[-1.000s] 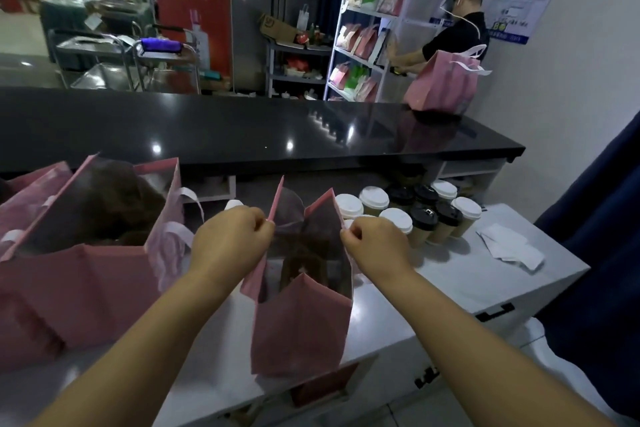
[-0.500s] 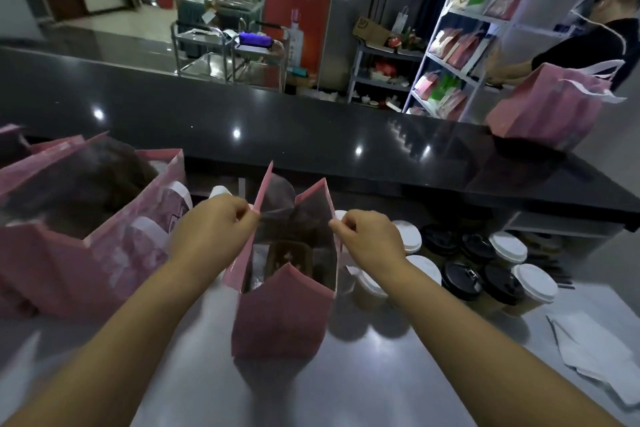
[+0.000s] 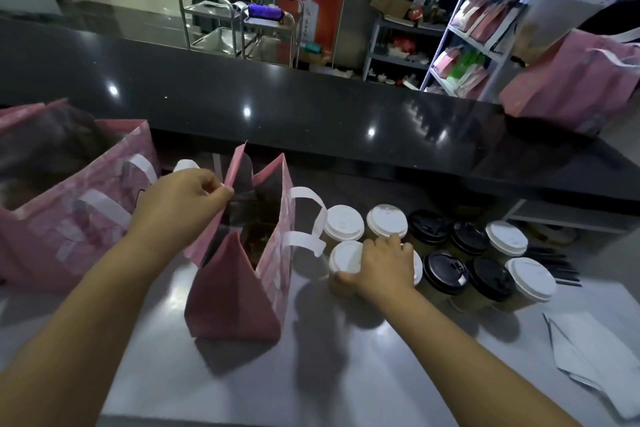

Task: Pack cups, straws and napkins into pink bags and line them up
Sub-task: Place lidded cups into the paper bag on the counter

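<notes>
A narrow pink bag (image 3: 239, 291) with white handles stands open on the grey counter (image 3: 346, 374). My left hand (image 3: 180, 204) pinches the bag's left rim near the top. To the bag's right stands a cluster of lidded cups, some with white lids and some with black. My right hand (image 3: 384, 263) is wrapped around the nearest white-lidded cup (image 3: 344, 258), thumb on its front side. White napkins (image 3: 595, 354) lie at the right edge. No straws are plain to see.
A larger pink bag (image 3: 69, 218) stands at the left, close to my left arm. A raised black countertop (image 3: 311, 107) runs along the back, with another pink bag (image 3: 568, 87) on its right end. Shelves and carts stand beyond.
My right hand let go of the bag's right rim and moved right and down onto a white-lidded cup. My left hand still holds the left rim. The view tilted down.
</notes>
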`<state>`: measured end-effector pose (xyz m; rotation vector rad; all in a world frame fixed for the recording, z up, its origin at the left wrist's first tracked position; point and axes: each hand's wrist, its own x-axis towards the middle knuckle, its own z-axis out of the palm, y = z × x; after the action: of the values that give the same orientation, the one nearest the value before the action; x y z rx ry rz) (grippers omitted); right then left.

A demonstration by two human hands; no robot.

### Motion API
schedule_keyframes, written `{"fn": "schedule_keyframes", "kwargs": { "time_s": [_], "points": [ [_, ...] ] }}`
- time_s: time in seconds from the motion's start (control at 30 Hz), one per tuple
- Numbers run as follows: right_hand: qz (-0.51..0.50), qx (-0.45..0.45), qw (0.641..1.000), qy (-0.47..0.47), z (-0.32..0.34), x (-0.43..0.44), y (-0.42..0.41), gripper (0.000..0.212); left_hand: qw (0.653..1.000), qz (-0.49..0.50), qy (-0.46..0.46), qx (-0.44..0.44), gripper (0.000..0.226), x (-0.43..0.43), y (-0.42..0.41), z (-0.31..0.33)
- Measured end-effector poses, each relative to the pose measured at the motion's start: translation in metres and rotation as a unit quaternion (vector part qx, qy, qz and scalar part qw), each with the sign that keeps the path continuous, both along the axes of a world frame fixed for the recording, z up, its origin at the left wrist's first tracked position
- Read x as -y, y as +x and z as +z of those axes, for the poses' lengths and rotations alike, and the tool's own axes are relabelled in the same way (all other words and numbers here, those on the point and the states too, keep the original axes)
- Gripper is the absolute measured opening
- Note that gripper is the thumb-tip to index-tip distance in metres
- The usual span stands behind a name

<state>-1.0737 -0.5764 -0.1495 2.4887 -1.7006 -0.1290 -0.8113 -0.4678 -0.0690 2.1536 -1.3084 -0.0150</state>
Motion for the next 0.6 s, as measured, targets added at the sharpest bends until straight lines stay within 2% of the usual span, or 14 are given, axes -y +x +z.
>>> {"fn": "schedule_keyframes", "kwargs": {
  "time_s": [0.13, 0.27, 0.47, 0.6],
  "points": [
    [0.006, 0.044, 0.999, -0.006, 0.004, -0.005, -0.002, 0.069, 1.0, 0.011, 0.002, -0.002, 0.026, 0.002, -0.005, 0.001],
    [0.001, 0.097, 0.995, -0.014, 0.016, -0.01, 0.001, 0.073, 1.0, 0.024, 0.001, -0.001, 0.027, 0.003, -0.003, 0.001],
    [0.022, 0.137, 0.989, -0.042, 0.062, -0.014, 0.016, 0.074, 0.998, -0.005, -0.003, -0.059, 0.003, 0.011, 0.01, 0.002],
    [0.044, 0.155, 0.978, -0.136, 0.105, -0.013, 0.036, 0.076, 0.997, -0.039, 0.005, -0.069, 0.03, 0.011, 0.022, 0.008]
  ]
}}
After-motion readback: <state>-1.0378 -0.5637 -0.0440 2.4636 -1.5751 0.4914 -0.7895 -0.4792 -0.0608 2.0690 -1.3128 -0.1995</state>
